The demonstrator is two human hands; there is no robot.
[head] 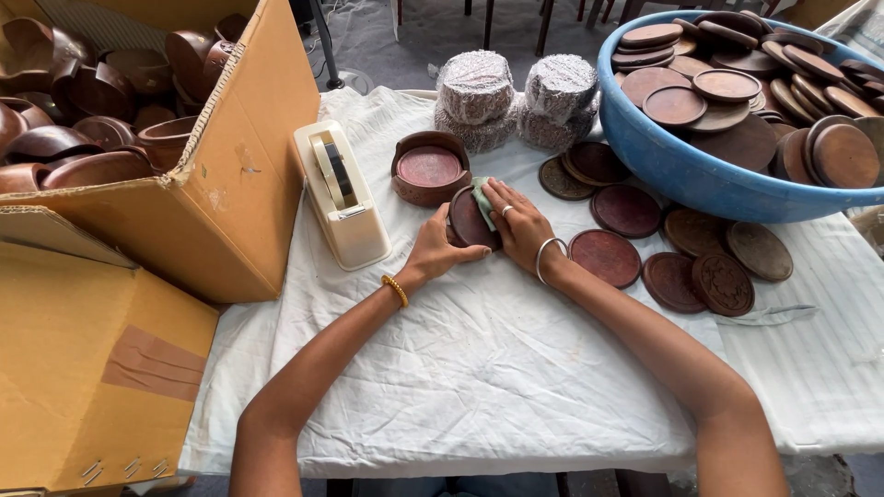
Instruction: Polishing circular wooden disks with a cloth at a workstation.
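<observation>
On the counter [479, 368], we see:
Left hand [440, 248]: gripping a lid [470, 221] on edge.
Right hand [517, 225]: pressing a cloth [482, 198] to it.
Done: two wrapped stacks [516, 101].
Left: many loose lids [645, 239], full basin [663, 161].

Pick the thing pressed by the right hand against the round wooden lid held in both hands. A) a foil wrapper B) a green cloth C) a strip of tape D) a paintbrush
B: the right hand presses a green cloth onto the lid, which the left hand steadies on the white sheet.
</observation>
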